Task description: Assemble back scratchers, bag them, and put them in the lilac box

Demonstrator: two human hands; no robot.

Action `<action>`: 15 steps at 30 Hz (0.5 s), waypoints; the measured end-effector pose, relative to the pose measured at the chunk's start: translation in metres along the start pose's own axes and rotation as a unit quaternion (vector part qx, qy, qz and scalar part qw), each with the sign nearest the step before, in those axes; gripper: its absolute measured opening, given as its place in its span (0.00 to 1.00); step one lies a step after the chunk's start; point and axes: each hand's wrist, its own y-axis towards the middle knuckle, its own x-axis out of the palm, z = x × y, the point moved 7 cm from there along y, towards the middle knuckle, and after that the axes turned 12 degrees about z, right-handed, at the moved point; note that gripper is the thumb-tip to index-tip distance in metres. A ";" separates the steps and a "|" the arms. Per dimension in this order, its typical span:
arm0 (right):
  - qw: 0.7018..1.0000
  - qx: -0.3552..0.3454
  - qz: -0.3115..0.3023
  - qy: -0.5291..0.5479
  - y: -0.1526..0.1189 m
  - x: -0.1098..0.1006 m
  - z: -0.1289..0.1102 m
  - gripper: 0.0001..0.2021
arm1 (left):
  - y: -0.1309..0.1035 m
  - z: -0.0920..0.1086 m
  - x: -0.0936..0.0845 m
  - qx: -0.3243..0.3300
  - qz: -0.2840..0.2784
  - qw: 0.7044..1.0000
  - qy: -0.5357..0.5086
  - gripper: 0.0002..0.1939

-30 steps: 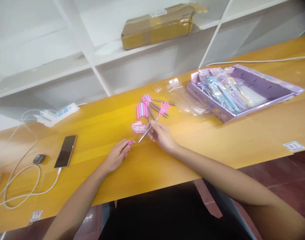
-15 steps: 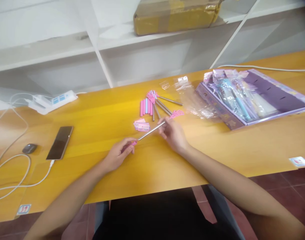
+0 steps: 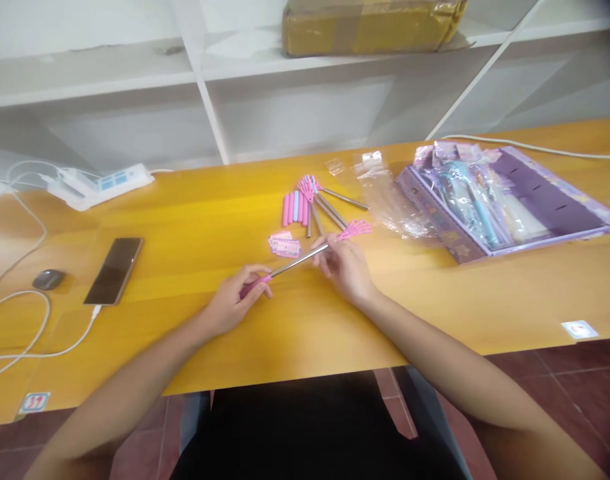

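My left hand (image 3: 239,298) is closed round a pink handle (image 3: 255,285). A metal rod (image 3: 299,259) runs from the handle's end up to my right hand (image 3: 349,265), which pinches it just below its pink hand-shaped head (image 3: 355,230). Beyond my hands, several more rods (image 3: 335,210) with pink and blue hand-shaped heads (image 3: 309,187) lie fanned out. Beside them is a row of pink and blue handles (image 3: 295,207). Small pink printed cards (image 3: 285,245) are stacked loosely in front of the row.
A purple tray (image 3: 565,193) with packaged items (image 3: 477,193) stands at the right, clear plastic bags (image 3: 385,193) beside it. At the left lie a phone (image 3: 113,272), a dark earphone case (image 3: 48,279), cables and a power strip (image 3: 102,187). Shelving stands behind.
The rod and the pink handle in my left hand have come together; a small gap showed between them before. The camera view has shifted slightly.
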 end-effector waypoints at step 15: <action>0.995 -0.045 0.059 0.071 0.005 -0.008 0.000 0.29 | -0.001 -0.001 -0.004 0.019 0.011 0.996 0.086 0.14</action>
